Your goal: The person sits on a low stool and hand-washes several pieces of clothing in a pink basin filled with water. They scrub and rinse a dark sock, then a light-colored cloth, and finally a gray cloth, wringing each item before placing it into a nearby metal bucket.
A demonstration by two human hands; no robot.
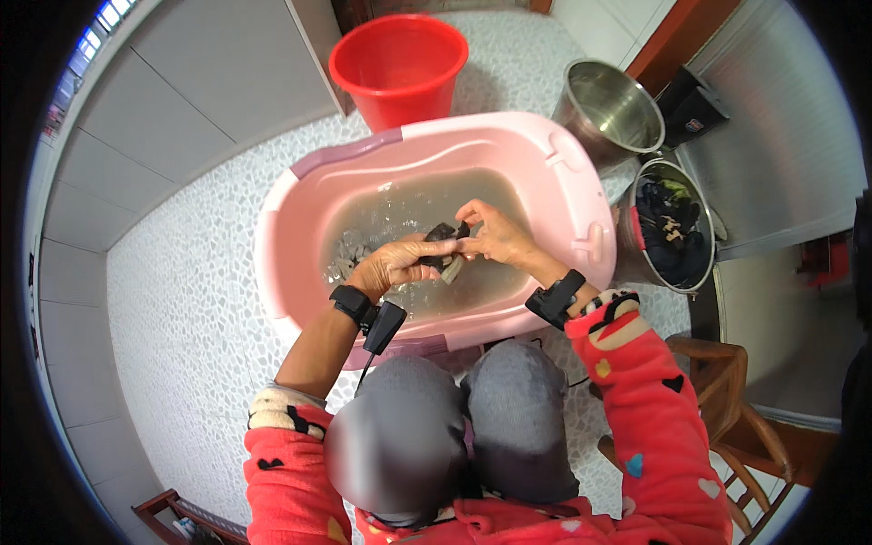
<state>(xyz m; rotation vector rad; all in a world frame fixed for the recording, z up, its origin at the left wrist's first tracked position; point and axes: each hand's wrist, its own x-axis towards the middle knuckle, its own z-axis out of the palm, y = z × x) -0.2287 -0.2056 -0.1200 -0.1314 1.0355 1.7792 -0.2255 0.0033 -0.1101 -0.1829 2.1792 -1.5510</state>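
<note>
Murky grey water (470, 191) stands in a pink plastic bathtub (293, 225) in front of my knees. Over it, my left hand (398, 262) grips a small dark and pale wet cloth item (439, 238), perhaps a sock. The fingers of my right hand (501, 235) pinch the dark edge of the same piece from the other side. A pale light-coloured end hangs below the fingers. Left of my left hand, a grey patterned cloth (351, 252) lies partly under the water. Both wrists carry black straps, the left one with a black box on it.
Beyond the tub is a red plastic bucket (402, 65). A steel bucket (610, 109) stands at the upper right, near a black boot (691, 109). Another metal bucket (705, 262) holds dark clothes (671, 231). A wooden chair (722, 381) is at my right.
</note>
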